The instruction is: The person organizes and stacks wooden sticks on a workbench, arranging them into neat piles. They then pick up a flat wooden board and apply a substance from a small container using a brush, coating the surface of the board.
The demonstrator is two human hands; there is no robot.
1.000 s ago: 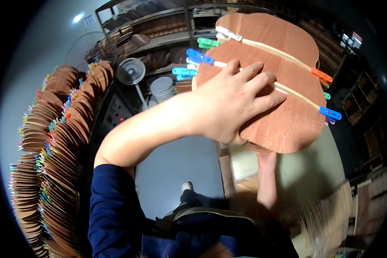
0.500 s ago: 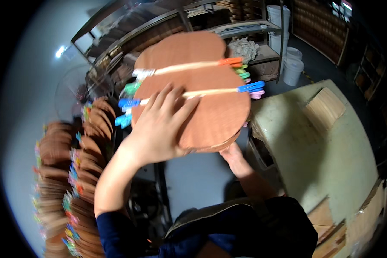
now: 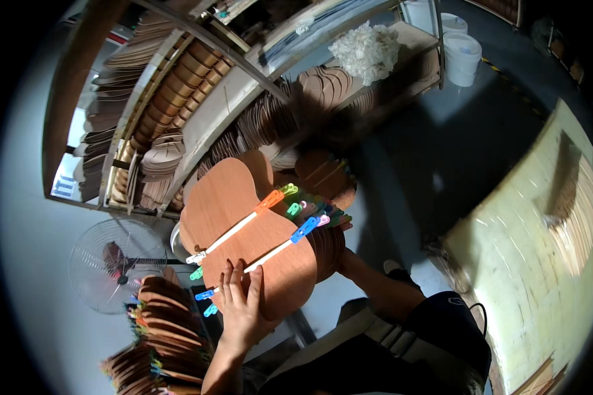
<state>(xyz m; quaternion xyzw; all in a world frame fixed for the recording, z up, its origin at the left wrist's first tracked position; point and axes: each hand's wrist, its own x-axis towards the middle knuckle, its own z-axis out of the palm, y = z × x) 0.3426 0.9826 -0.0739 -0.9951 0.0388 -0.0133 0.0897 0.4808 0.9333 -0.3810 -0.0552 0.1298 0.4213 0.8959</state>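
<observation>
A reddish-brown, guitar-shaped wood panel [image 3: 244,230] stands tilted in front of me. Two light strips cross its face, with plastic clothespins clipped at their ends, an orange clothespin [image 3: 270,198] and a blue clothespin [image 3: 304,230] on the right among them. My left hand [image 3: 241,304] lies on the lower left of the face, fingers stretched out over the wood. Further clothespins and the edges of more panels [image 3: 329,253] show close behind it. My right hand [image 3: 347,262] reaches behind the right side of these panels; its fingers are hidden.
More clamped panels [image 3: 171,322] stand in rows at lower left, beside a wire-caged fan [image 3: 118,266]. A shelf rack [image 3: 204,131] with stacked thin wood runs along the back. At right is a pale green table [image 3: 507,243] with wood sheets [image 3: 576,217]. White buckets [image 3: 462,58] stand at upper right.
My view has turned and moved nearer the rack. The panel, raised across the middle before, now sits lower and tilted, in front of other panels. My left hand stays on its face.
</observation>
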